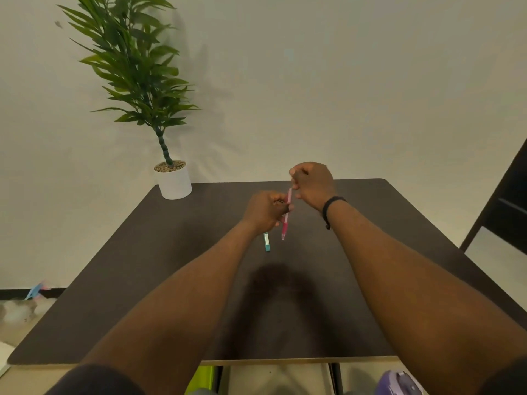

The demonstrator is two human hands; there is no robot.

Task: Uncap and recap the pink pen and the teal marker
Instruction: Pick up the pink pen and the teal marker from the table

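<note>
Both hands hold the pink pen [286, 220] almost upright above the dark table [171, 280]. My left hand [263, 212] grips the pen's middle. My right hand [312, 182] pinches its upper end, where the cap sits; whether cap and barrel are apart I cannot tell. The teal marker [267, 242] lies on the table just below my left hand, its far end hidden by that hand.
A potted plant in a white pot [174, 181] stands on the table's far left corner. A dark chair or cabinet [502, 206] is beside the table on the right. A black band circles my right wrist [330, 208].
</note>
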